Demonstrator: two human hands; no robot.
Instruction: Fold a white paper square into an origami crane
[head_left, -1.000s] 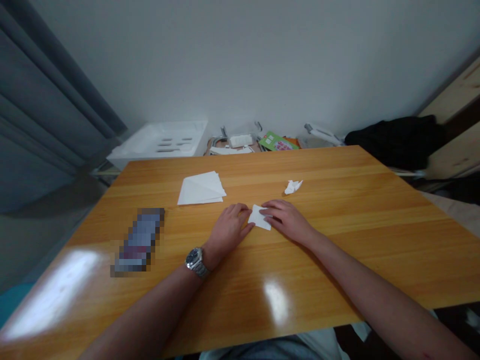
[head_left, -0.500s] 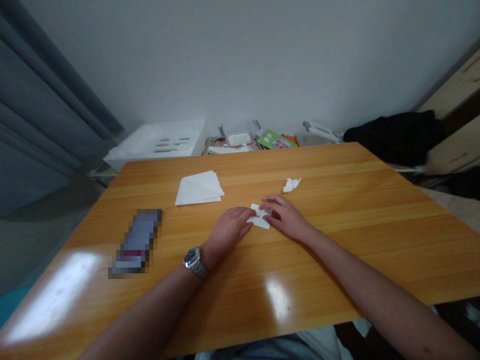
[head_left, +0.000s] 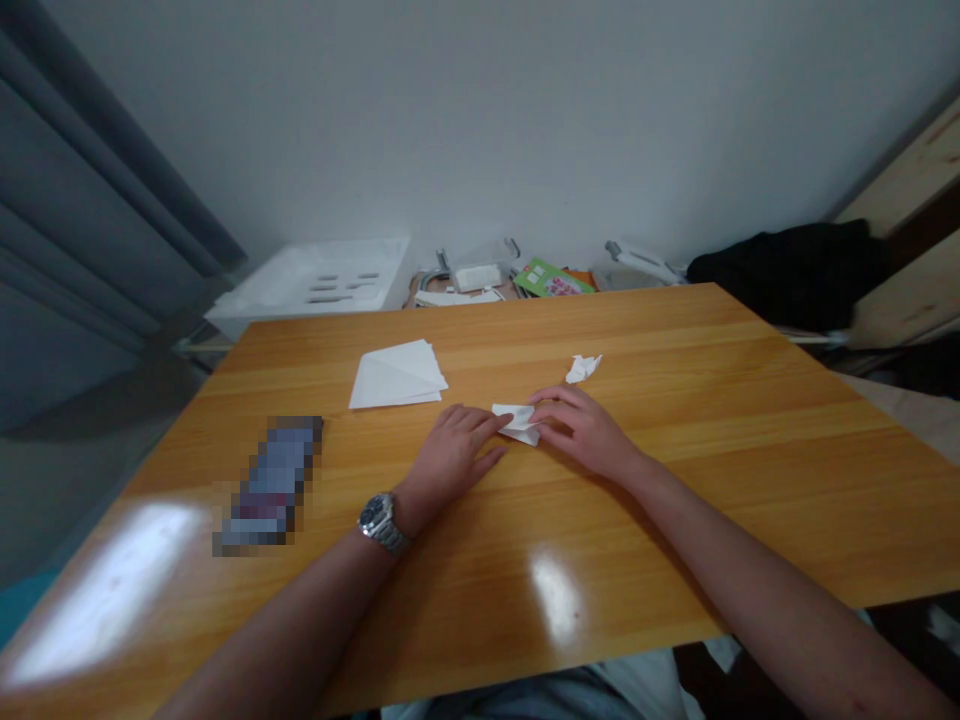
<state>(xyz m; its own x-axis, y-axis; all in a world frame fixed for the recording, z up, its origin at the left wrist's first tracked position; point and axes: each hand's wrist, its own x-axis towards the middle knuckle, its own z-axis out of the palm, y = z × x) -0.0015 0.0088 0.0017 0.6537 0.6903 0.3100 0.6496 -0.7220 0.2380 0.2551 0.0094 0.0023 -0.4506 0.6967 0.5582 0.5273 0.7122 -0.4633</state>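
Resting on the glossy wooden table [head_left: 645, 580], a small folded white paper [head_left: 521, 426] sits between your two hands. Your left hand [head_left: 448, 458], loosely spread with its thumb apart, touches the paper's left part with the forefinger and grips nothing. Your right hand [head_left: 589, 432] is half curled, fingertips at the paper's right edge; whether they pinch it, you cannot tell. Beyond lie white sheets [head_left: 397, 376], left, and a crumpled scrap [head_left: 583, 369], right.
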